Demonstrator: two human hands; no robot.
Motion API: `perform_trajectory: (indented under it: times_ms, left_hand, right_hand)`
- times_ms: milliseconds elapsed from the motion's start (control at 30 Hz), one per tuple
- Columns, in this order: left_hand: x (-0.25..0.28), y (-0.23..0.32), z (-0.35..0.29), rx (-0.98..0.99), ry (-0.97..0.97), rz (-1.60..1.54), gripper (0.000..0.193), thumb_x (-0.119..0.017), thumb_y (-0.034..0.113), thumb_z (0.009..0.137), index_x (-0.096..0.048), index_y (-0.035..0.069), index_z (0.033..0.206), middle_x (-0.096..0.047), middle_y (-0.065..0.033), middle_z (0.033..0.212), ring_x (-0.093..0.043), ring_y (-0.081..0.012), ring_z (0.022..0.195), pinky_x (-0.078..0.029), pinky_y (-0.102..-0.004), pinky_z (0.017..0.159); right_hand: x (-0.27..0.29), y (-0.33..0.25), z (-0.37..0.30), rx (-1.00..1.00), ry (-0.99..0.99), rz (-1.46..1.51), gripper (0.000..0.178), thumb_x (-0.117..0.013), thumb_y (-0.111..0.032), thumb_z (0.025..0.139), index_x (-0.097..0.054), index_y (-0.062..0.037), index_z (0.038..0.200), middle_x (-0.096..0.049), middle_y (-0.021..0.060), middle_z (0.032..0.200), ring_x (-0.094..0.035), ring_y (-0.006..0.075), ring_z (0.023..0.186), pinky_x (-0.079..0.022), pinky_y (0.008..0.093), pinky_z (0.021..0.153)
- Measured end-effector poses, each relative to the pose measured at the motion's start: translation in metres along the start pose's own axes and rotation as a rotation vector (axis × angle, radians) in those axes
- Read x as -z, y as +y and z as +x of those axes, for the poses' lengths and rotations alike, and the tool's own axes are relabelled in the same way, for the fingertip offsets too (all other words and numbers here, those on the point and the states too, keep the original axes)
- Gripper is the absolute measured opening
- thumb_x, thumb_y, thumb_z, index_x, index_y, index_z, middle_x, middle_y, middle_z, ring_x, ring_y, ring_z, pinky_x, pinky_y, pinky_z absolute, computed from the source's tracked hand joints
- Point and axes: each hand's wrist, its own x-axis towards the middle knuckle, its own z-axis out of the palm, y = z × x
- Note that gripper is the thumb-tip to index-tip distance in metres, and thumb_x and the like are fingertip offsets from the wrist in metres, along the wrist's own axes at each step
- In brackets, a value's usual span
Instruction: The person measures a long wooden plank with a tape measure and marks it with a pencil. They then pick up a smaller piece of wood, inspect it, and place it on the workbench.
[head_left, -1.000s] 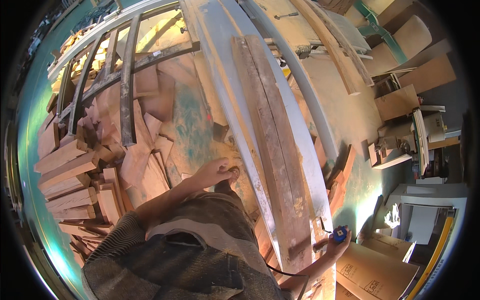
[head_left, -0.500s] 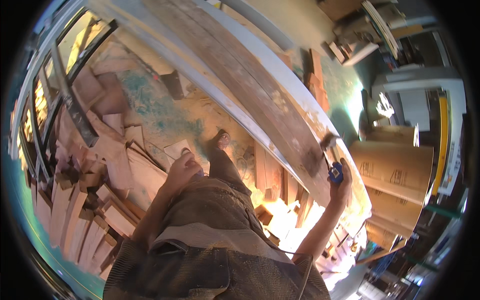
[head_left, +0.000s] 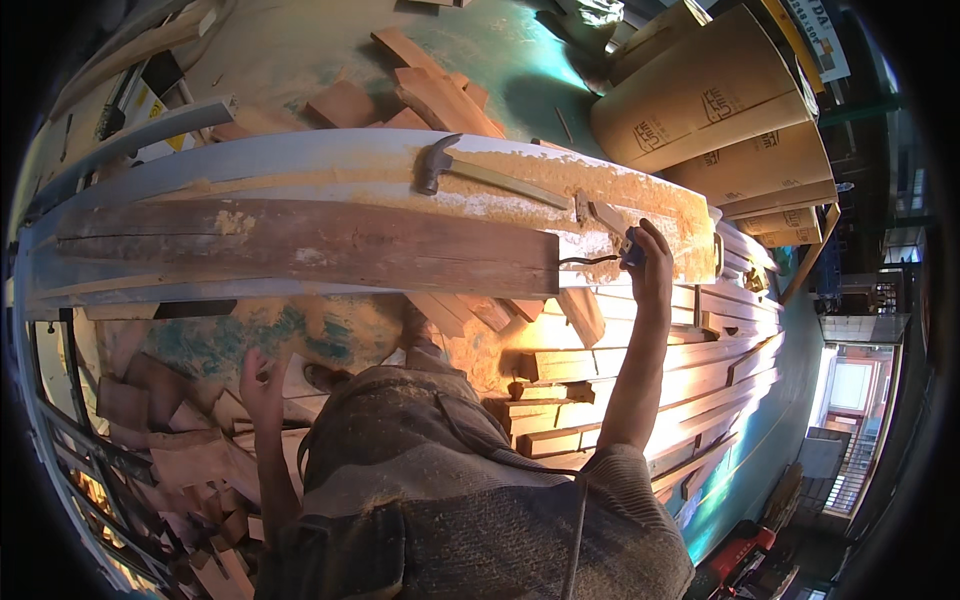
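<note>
My right hand (head_left: 655,265) is closed round a blue tape measure (head_left: 632,248) over the right end of a long white work surface (head_left: 340,158). A dark strip runs from the tape measure to the near end of a long brown plank (head_left: 330,245), which lies along that surface. Beyond the plank rests a hammer (head_left: 505,184), its handle pointing right. A small tool with a pale handle (head_left: 606,216) lies close to the tape measure. My left hand (head_left: 263,392) hangs at the left, off the work surface, with its fingers apart and nothing visible in it.
Sawdust (head_left: 660,200) covers the right part of the surface. Large cardboard rolls (head_left: 710,95) stand at the far right. Stacked boards (head_left: 570,400) lie on the near right side, offcuts (head_left: 190,450) at lower left, and more wood pieces (head_left: 440,95) beyond the work surface. A dark metal frame (head_left: 70,400) stands at left.
My view has turned to the right, so the work surface now runs across the picture. The hammer shows clearly now. The tape measure stays in my right hand; my left hand has opened away from my body.
</note>
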Motion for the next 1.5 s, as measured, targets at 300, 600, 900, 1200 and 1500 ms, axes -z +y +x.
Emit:
perform_trajectory:
  times_ms: [300, 600, 900, 1200, 1500]
  left_hand:
    - [-0.131, 0.254, 0.056, -0.803, -0.245, 0.821, 0.074, -0.092, 0.027, 0.066, -0.059, 0.002, 0.127, -0.039, -0.0196, 0.154, -0.031, -0.0434, 0.148, -0.031, -0.0605, 0.117]
    - [-0.175, 0.301, 0.107, -1.027, -0.637, 1.019, 0.085, -0.093, 0.037, 0.057, -0.059, 0.005, 0.128, -0.043, -0.0229, 0.146, -0.038, -0.0453, 0.141, -0.033, -0.0564, 0.117]
    - [-0.176, 0.338, 0.143, -0.862, -0.900, 1.015, 0.095, -0.091, 0.036, 0.057, -0.056, 0.003, 0.139, -0.047, -0.0212, 0.145, -0.048, -0.0406, 0.134, -0.041, -0.0475, 0.113]
    - [-0.190, 0.325, 0.232, -0.497, -1.178, 0.720, 0.098, -0.090, 0.039, 0.064, -0.054, -0.001, 0.146, -0.046, -0.0171, 0.158, -0.046, -0.0300, 0.144, -0.037, -0.0355, 0.118]
    - [-0.194, 0.349, 0.226, -0.461, -1.239, 0.680, 0.088, -0.091, 0.033, 0.067, -0.058, -0.009, 0.137, -0.055, -0.0203, 0.151, -0.052, -0.0279, 0.140, -0.038, -0.0349, 0.117]
  right_hand:
    - [0.111, 0.102, 0.137, 0.136, 0.211, -0.742, 0.078, -0.082, -0.033, 0.081, -0.054, 0.0112, 0.139, -0.073, 0.0134, 0.092, -0.070, 0.0227, 0.075, -0.052, 0.0342, 0.059]
    - [0.084, 0.152, 0.122, 0.316, 0.133, -1.014, 0.071, -0.081, -0.041, 0.079, -0.062, -0.0034, 0.137, -0.064, 0.0245, 0.121, -0.068, 0.0370, 0.108, -0.054, 0.0452, 0.091]
    - [0.050, 0.136, 0.016, -0.120, 0.219, -0.388, 0.074, -0.079, -0.034, 0.083, -0.056, 0.0021, 0.143, -0.068, 0.0177, 0.111, -0.066, 0.0209, 0.085, -0.055, 0.0314, 0.065]
    - [0.007, 0.119, -0.067, -0.167, 0.135, 0.000, 0.063, -0.066, -0.033, 0.093, -0.056, 0.0104, 0.138, -0.068, 0.0163, 0.106, -0.068, 0.0183, 0.085, -0.055, 0.0296, 0.063]
    - [-0.056, 0.063, -0.072, 0.014, 0.090, 0.062, 0.052, -0.061, -0.030, 0.099, -0.059, 0.0072, 0.135, -0.070, 0.0145, 0.098, -0.067, 0.0163, 0.075, -0.052, 0.0278, 0.058]
